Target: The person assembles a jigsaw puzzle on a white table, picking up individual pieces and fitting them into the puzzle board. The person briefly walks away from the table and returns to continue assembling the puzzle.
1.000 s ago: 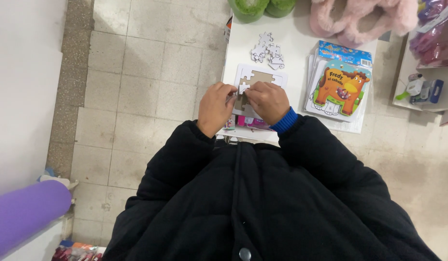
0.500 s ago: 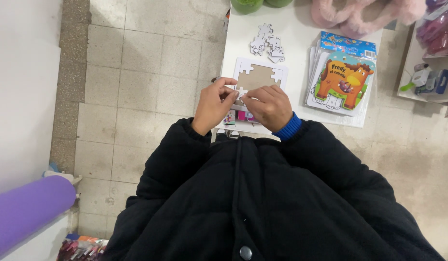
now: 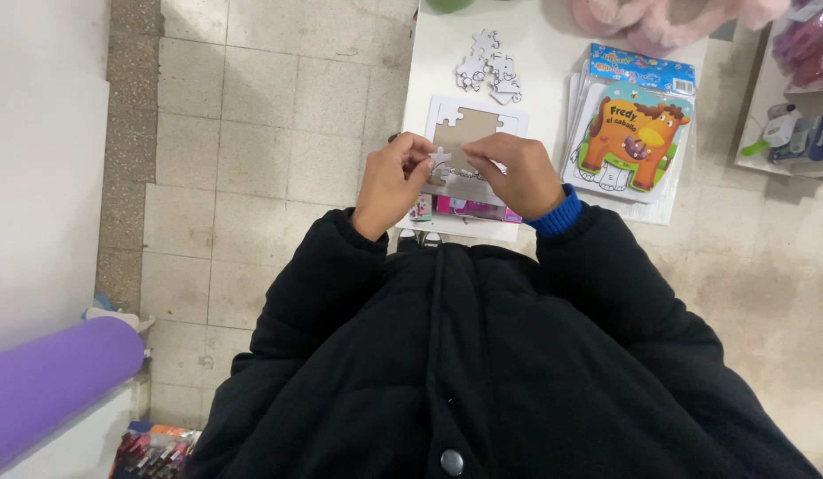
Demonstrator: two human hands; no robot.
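A white jigsaw frame with a bare brown backing lies on a white table. My left hand pinches a small white puzzle piece over the frame's near left corner. My right hand rests on the frame's near edge, fingers touching the same piece. Several loose white pieces lie in a heap just beyond the frame. My black jacket sleeves and a blue cuff fill the lower view.
A stack of puzzle boards with an orange cartoon horse lies to the right. Pink plush items sit at the table's far edge. A shelf with packaged goods stands far right. A purple roll lies lower left on the tiled floor.
Both hands have shifted slightly apart over the frame, and the small piece now shows between my fingertips. The view has tilted, so the table sits higher in frame.
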